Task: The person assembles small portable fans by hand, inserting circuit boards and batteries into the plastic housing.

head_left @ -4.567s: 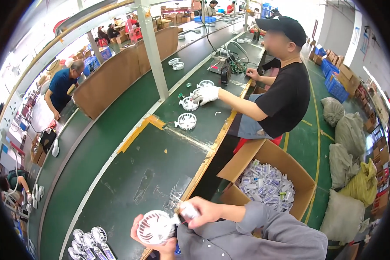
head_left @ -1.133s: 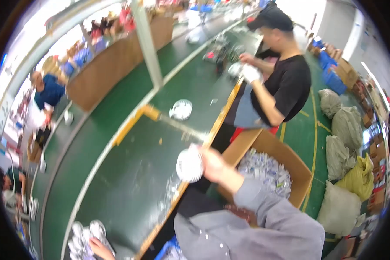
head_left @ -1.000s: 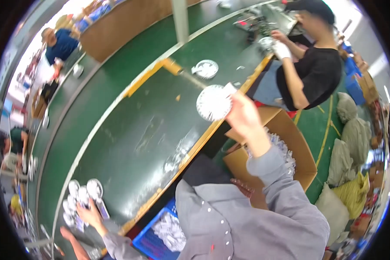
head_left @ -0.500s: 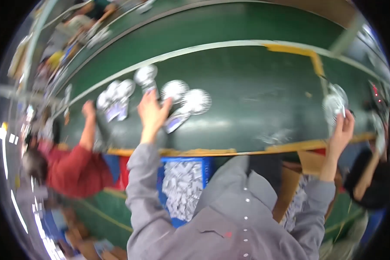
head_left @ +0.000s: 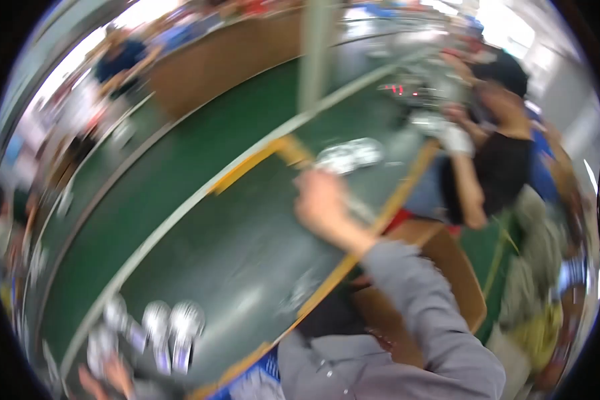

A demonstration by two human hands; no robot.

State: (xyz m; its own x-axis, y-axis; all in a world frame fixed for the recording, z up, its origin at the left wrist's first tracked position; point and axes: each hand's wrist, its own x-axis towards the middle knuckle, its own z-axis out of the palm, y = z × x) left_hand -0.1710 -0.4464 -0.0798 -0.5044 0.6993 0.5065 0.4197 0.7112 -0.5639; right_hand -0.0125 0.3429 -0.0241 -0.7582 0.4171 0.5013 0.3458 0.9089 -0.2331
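Observation:
My right hand (head_left: 323, 203), in a grey sleeve, is over the work surface with its fingers curled in. Any thing inside them is hidden by the hand and blur. Just beyond it lie round silvery pieces (head_left: 350, 155), close to its fingers. At the lower left a blurred hand, which looks like my left hand (head_left: 113, 377), is beside a silvery bundle (head_left: 101, 348). Its fingers are too smeared to read. Near it lie several round ribbed silvery heads with pale purple-marked handles, among them one upright pair (head_left: 173, 333).
A yellow tape strip (head_left: 247, 163) marks the green work surface (head_left: 227, 247). Crumpled clear plastic (head_left: 303, 290) lies by the front edge. An open cardboard box (head_left: 457, 267) stands below that edge. A co-worker in black (head_left: 503, 160) works at the far right end.
My view has swung to the right, tilting the table. My right hand has shifted leftward from the silvery pieces. The left-hand group of silvery pieces now sits at the lower left.

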